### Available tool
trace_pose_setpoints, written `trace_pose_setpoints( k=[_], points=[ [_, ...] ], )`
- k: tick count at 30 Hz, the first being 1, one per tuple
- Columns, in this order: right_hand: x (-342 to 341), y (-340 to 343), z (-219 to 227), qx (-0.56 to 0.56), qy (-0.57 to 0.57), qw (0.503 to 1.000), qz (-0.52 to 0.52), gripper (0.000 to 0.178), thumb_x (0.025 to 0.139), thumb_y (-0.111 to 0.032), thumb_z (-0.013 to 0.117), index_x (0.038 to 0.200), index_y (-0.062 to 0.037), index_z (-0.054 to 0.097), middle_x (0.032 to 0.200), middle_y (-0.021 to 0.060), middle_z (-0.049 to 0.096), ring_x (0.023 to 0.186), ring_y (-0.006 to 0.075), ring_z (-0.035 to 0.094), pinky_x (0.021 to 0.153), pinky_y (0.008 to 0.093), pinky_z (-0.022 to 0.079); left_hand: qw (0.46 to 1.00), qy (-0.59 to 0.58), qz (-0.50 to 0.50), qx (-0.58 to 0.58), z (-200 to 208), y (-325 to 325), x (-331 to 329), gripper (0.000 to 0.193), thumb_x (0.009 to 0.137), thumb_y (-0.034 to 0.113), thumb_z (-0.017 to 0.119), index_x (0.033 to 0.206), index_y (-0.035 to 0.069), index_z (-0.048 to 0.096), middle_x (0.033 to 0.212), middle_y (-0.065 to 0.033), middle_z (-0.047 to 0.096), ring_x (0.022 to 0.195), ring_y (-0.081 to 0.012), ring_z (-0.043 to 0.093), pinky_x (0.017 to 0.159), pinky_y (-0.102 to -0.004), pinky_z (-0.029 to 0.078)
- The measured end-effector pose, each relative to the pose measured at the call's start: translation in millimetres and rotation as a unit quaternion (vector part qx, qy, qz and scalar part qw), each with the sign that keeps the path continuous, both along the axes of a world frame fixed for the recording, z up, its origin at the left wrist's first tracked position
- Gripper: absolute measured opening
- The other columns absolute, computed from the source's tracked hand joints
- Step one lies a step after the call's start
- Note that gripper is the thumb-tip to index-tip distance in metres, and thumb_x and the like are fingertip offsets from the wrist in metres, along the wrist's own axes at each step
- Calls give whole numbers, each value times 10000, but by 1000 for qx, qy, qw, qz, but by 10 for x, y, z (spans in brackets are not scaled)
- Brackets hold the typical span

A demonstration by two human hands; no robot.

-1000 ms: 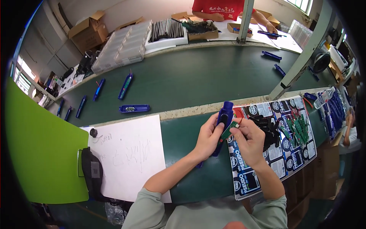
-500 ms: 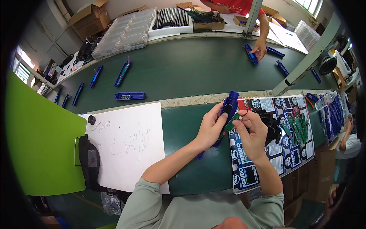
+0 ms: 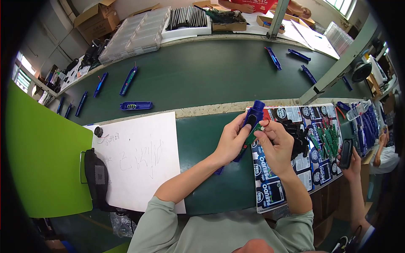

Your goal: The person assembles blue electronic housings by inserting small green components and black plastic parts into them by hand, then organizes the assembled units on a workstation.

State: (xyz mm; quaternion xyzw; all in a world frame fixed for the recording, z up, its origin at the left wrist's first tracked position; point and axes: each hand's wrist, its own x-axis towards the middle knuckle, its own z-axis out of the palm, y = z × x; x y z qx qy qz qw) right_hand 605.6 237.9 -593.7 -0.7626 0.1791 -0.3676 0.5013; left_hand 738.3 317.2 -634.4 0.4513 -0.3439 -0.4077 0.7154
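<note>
My left hand (image 3: 232,141) is wrapped round a long blue plastic housing (image 3: 255,111) with a black oval pad near its top, held tilted above the green bench. The thumb lies across its front. A narrow green circuit board (image 3: 249,138) runs along the housing. At the board's upper end my right hand (image 3: 276,145) is closed in a pinch, beside a small white connector and a thin red wire. The fingertips partly hide what they grip. Under my left wrist another blue piece (image 3: 219,170) shows in part.
Green boards (image 3: 327,141) and black parts (image 3: 297,137) lie on a printed sheet (image 3: 270,196) at right. A co-worker's hand (image 3: 352,166) there holds a black oval device (image 3: 346,152). White paper (image 3: 143,168) lies left; blue housings (image 3: 136,106) rest on the green belt (image 3: 202,71) beyond.
The housings on the belt have shifted slightly left. Across the belt, a person's hand has let go of a housing and drawn back. A co-worker's hand with a black device has appeared at right.
</note>
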Motion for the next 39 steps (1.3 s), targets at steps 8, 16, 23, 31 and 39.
trace_pose_setpoints(
  k=[8, 16, 23, 31, 39],
  points=[
    [4, 10, 113, 34, 1, 999, 20, 233, 926, 61, 683, 1155, 71, 641, 919, 85, 715, 776, 108, 698, 685, 239, 574, 999, 19, -27, 3, 88, 18, 30, 355, 1043, 51, 462, 1387, -11, 524, 1165, -55, 653, 981, -82, 610, 833, -261, 526],
    [-60, 104, 105, 47, 12, 998, 46, 247, 930, 91, 652, 1169, 49, 602, 884, 63, 673, 736, 108, 689, 634, 222, 550, 997, 29, -72, 4, 19, 79, 13, 343, 1044, 48, 457, 1371, -2, 546, 1197, -53, 644, 1018, -86, 606, 851, -260, 523],
    [-3, 79, 179, 38, -8, 999, 24, 186, 941, 57, 662, 1125, 74, 639, 902, 90, 728, 791, 117, 715, 683, 246, 602, 995, 80, -68, 1, 116, 41, 45, 329, 1052, 66, 460, 1363, -2, 545, 1149, -51, 660, 944, -78, 621, 810, -251, 526],
    [38, 3, 177, -93, 35, 995, -8, 225, 907, 33, 710, 1123, 54, 653, 850, 88, 717, 705, 111, 691, 598, 261, 565, 993, 97, -65, 7, 84, 39, 29, 306, 1047, 75, 467, 1328, 8, 566, 1084, -52, 673, 858, -92, 630, 756, -261, 532],
    [10, -37, 221, 24, 29, 999, 16, 187, 900, 28, 710, 1080, 57, 665, 799, 80, 692, 675, 113, 682, 589, 254, 551, 985, 143, -96, -12, 88, 54, 16, 334, 1099, 276, 470, 1302, 38, 586, 1111, -35, 659, 922, -96, 617, 799, -281, 524]
  ],
)
